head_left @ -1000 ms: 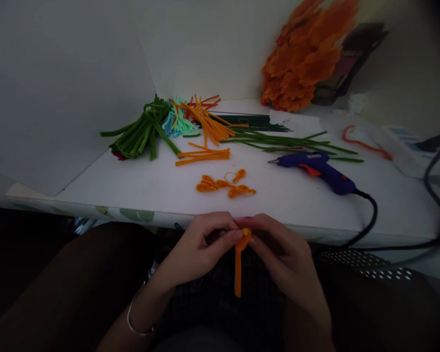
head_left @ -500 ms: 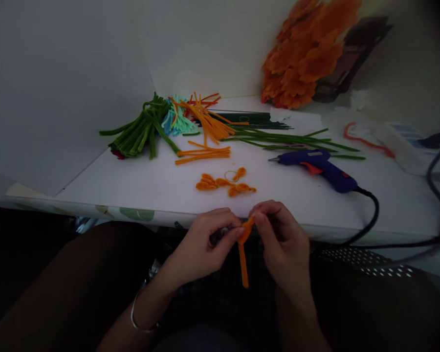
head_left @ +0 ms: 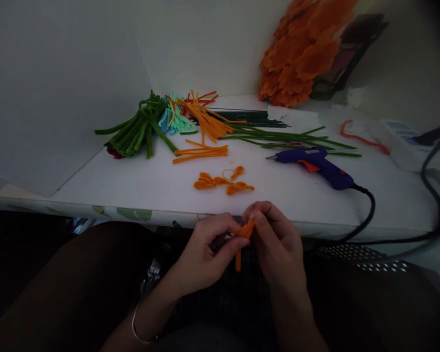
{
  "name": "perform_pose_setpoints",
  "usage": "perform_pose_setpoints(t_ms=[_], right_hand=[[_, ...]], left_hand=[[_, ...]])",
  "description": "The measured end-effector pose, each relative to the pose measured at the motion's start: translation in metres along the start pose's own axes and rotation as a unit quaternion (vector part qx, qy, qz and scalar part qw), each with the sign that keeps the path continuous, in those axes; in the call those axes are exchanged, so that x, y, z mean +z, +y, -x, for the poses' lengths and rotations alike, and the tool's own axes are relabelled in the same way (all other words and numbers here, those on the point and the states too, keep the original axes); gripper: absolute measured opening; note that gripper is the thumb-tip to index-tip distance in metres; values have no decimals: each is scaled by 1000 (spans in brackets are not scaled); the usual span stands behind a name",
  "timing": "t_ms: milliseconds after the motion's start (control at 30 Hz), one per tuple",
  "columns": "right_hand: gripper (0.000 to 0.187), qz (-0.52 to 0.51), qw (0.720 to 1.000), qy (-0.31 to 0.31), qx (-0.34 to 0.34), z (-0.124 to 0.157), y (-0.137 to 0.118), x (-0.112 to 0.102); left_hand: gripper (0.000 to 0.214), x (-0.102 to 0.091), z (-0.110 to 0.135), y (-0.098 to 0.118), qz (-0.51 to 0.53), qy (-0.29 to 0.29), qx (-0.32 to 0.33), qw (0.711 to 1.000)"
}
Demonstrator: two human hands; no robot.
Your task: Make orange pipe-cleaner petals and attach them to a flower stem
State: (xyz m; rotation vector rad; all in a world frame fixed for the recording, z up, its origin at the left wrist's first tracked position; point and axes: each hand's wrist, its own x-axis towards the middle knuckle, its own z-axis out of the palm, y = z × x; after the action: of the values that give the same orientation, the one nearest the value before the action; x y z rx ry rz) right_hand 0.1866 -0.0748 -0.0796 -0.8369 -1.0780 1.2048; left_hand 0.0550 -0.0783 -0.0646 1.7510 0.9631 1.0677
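Observation:
An orange pipe cleaner [head_left: 246,229], coiled at its upper part, is pinched between my two hands just past the table's front edge. My left hand [head_left: 210,249] grips the coil with thumb and forefinger, and a straight tail hangs below. At its upper end, the thumb and fingers of my right hand [head_left: 275,242] close on the tip. Just beyond my hands, several small orange coiled pieces [head_left: 204,182] lie on the table. Behind them is a short stack of straight orange pipe cleaners [head_left: 200,152].
A blue glue gun [head_left: 315,164] lies at right, its black cord [head_left: 370,210] running over the edge. Green pipe cleaners [head_left: 139,128] are bunched at left; long green ones [head_left: 289,137] stretch across the middle. Orange felt-like flowers [head_left: 297,58] stand at the back.
My left fingers have shifted along the orange pipe cleaner, and less of its tail hangs below. Both hands stay pinched on it. The view has shifted slightly.

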Motion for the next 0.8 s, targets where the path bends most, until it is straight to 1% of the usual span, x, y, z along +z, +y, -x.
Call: perform_pose_setpoints(t_ms=[67,100,167,233,300,367,467,567,633,733,800], right_hand=[[15,-64,997,-9,38,0,2,1],[14,-72,997,-7,41,1,3,2],[8,-47,999,-8,23,2,1,2],[4,3,1000,-25,-10,3,-2,2],[4,32,998,-34,-40,3,-5,0],[7,10,998,-17,-53,1,-6,-1],[10,-66,997,23,-37,-2,-5,-3],[13,-100,994,33,-23,-4,-2,-4],[14,-95,995,29,-22,-4,-1,-4],[14,-72,997,29,-29,-3,1,-3],[13,-50,997,38,-41,-1,1,-2]], left_hand=[[15,0,1,0,1,15,4,1000],[15,-1,2,0,-8,23,3,1000],[16,-2,2,3,-33,26,0,999],[19,-4,1,6,-54,16,8,998],[18,-6,0,8,-59,7,29,998],[15,-6,1,5,-37,17,49,998],[20,-4,4,-4,6,62,79,995],[30,-3,7,-15,-2,90,142,986],[35,-2,7,-19,-13,100,176,979],[37,-1,4,-20,-6,122,205,971],[36,0,3,-20,1,132,218,967]])
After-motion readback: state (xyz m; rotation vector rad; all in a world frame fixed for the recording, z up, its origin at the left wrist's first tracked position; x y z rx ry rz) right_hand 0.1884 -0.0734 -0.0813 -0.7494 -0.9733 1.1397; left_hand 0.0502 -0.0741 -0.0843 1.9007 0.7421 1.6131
